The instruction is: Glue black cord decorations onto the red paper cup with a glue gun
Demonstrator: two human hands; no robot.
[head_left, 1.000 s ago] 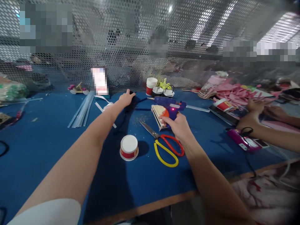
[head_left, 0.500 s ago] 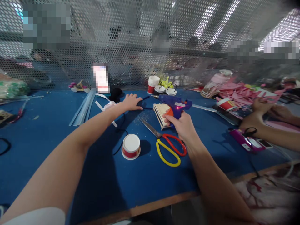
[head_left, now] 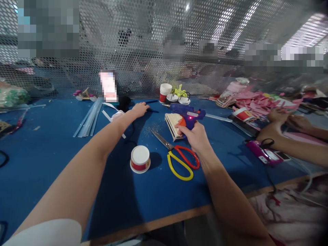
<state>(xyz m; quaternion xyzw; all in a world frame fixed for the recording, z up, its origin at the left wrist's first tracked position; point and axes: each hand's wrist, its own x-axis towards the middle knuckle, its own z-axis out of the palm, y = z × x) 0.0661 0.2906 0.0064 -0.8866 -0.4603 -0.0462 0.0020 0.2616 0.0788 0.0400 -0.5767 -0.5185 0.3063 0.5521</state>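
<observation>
In the head view my right hand point(head_left: 198, 135) is wrapped round the handle of a blue glue gun point(head_left: 183, 111) with an orange trigger. Its nozzle points left, a glue stick sticks out behind and a small red light glows. Behind the gun's front lies a cream slatted wooden piece point(head_left: 172, 124). Out at arm's length, my left hand point(head_left: 140, 109) is closed over thin dark sticks point(head_left: 153, 110), whose ends show past the fingers; its grip is partly hidden. Scissors point(head_left: 167, 145) with red and yellow handles lie open nearer me. Left of them an upturned paper cup point(head_left: 140, 159) rests on the table.
Clear glue sticks point(head_left: 89, 118), a phone point(head_left: 109, 85) and a black fuzzy bundle point(head_left: 124, 103) are at the back left. Stacked paper cups point(head_left: 165, 93) stand by the mesh screen point(head_left: 143, 51). Right, another person's arms point(head_left: 287, 138) reach near pink strips point(head_left: 256, 102) and a purple device point(head_left: 266, 153).
My left hand has gone from spread fingers to closed and shifted left and away, the dark sticks moving with it. My right hand keeps the glue gun; the view has turned slightly.
</observation>
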